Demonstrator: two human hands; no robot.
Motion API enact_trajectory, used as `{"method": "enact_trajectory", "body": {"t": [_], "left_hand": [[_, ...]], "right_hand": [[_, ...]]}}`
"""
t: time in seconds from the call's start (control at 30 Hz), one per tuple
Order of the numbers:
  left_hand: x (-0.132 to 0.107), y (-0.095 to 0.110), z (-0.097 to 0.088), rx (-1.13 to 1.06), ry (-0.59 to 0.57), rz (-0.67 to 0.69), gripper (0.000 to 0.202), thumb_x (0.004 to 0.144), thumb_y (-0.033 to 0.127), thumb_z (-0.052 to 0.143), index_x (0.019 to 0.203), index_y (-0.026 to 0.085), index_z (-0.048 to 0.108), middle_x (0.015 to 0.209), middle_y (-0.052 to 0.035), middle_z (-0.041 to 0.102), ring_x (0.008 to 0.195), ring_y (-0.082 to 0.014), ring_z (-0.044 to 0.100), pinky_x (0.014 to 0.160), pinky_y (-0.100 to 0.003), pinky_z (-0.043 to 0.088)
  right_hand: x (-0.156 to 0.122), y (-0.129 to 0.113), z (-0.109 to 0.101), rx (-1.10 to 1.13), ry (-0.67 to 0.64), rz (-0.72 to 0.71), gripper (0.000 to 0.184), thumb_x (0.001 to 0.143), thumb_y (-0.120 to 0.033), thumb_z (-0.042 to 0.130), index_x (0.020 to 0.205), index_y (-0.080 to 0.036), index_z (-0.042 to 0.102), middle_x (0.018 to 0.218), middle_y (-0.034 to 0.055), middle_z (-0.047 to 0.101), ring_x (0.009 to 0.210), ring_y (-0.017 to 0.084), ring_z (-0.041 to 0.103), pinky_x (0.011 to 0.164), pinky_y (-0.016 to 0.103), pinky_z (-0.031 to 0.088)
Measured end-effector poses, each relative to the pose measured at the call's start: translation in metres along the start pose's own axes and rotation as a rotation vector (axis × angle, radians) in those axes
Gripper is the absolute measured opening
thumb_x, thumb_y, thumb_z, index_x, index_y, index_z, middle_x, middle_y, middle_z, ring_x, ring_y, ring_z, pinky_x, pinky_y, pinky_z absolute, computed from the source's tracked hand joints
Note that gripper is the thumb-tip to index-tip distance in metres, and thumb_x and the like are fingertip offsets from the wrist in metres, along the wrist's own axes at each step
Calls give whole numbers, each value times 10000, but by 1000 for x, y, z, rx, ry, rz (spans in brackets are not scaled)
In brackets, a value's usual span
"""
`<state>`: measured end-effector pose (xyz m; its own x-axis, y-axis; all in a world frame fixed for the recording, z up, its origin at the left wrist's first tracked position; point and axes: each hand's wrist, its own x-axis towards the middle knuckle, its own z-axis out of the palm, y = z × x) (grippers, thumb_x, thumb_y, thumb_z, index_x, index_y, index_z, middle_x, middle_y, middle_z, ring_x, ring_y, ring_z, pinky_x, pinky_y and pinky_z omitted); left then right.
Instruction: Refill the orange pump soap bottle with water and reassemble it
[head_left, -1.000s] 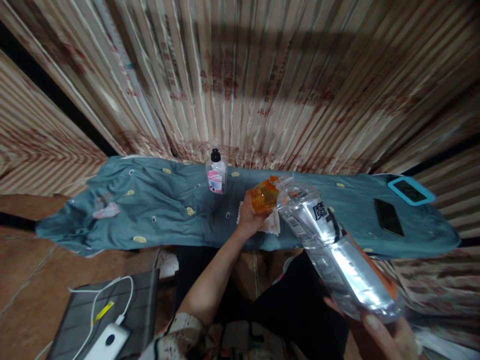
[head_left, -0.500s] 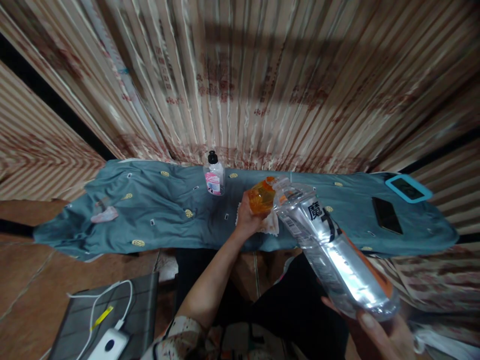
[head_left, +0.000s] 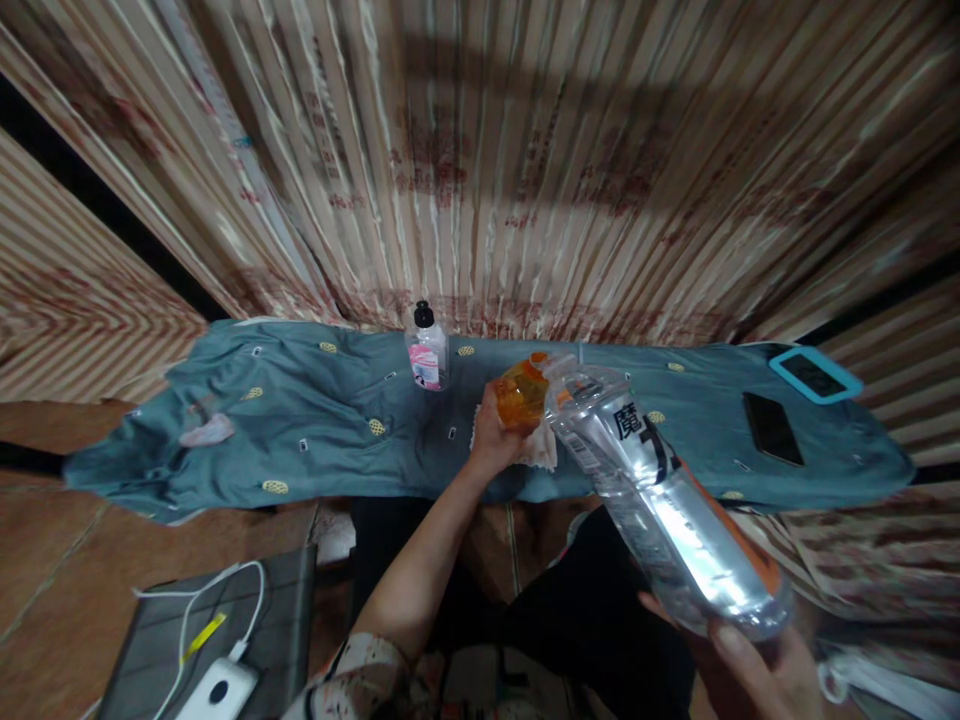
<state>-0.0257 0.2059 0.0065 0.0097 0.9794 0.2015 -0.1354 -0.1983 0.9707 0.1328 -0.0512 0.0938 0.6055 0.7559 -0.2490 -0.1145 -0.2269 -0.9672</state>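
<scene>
My left hand (head_left: 495, 436) is wrapped round an orange see-through bottle (head_left: 523, 396), tilted over the cloth-covered board. Its mouth meets the neck of a large clear plastic bottle (head_left: 675, 500) with a silver and orange label. That big bottle slants up and left, its base held by my right hand (head_left: 750, 665) at the lower right. Some of the right fingers are hidden under the base. A pale crumpled cloth (head_left: 538, 448) lies beneath the orange bottle. To the left stands a clear squeeze bottle (head_left: 428, 358) with a black cap and pink label.
Blue-grey patterned fabric (head_left: 337, 390) covers the long board. On its right lie a dark phone (head_left: 773, 428) and a blue-framed device (head_left: 816, 375); a pinkish scrap (head_left: 207, 430) is at left. A white power bank (head_left: 220, 690) with a cable sits on a grey surface (head_left: 289, 600). Striped curtains (head_left: 480, 150) hang behind.
Almost nothing differs. The large bottle's base and my right hand have shifted very slightly left; both hands keep their hold.
</scene>
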Motion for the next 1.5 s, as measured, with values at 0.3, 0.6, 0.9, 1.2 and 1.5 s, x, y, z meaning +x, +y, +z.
{"method": "enact_trajectory", "body": {"t": [0.3, 0.6, 0.9, 1.2, 1.5], "left_hand": [[0, 2, -2, -3, -33, 2, 648, 614, 99, 881, 1143, 227, 531, 1163, -39, 749, 1064, -235, 740, 964, -366, 588], [0, 2, -2, 35, -26, 13, 636, 636, 121, 886, 1159, 229, 542, 1163, -41, 756, 1043, -227, 748, 942, -354, 599], [0, -1, 0, 15, -19, 7, 656, 624, 81, 889, 1162, 227, 544, 1166, -44, 751, 1052, -234, 745, 955, -366, 599], [-3, 6, -4, 49, -29, -38, 659, 639, 97, 891, 1185, 234, 549, 1195, -44, 762, 1083, -237, 751, 985, -369, 591], [-2, 7, -3, 2, -39, -14, 641, 645, 126, 897, 1173, 233, 548, 1169, -49, 772, 1068, -243, 765, 972, -384, 611]], "right_hand": [[-5, -15, 11, 62, 11, 38, 1000, 733, -604, 877, 1569, -230, 475, 1011, 85, 818, 839, 256, 794, 898, 355, 626], [-5, -18, 20, 164, 95, 107, 1043, 563, -592, 970, 1467, -264, 565, 1014, 61, 825, 806, 237, 804, 811, 259, 635], [-2, -4, 7, 50, 43, 20, 917, 729, -586, 874, 1503, -217, 547, 970, 98, 814, 856, 293, 797, 894, 412, 640], [5, 3, -1, 93, 10, -11, 1073, 722, -529, 907, 1621, -225, 407, 932, 84, 821, 823, 261, 804, 819, 323, 647], [3, 8, -2, 22, 7, -62, 872, 818, -544, 831, 1555, -226, 490, 945, 74, 814, 830, 303, 786, 827, 474, 650]]}}
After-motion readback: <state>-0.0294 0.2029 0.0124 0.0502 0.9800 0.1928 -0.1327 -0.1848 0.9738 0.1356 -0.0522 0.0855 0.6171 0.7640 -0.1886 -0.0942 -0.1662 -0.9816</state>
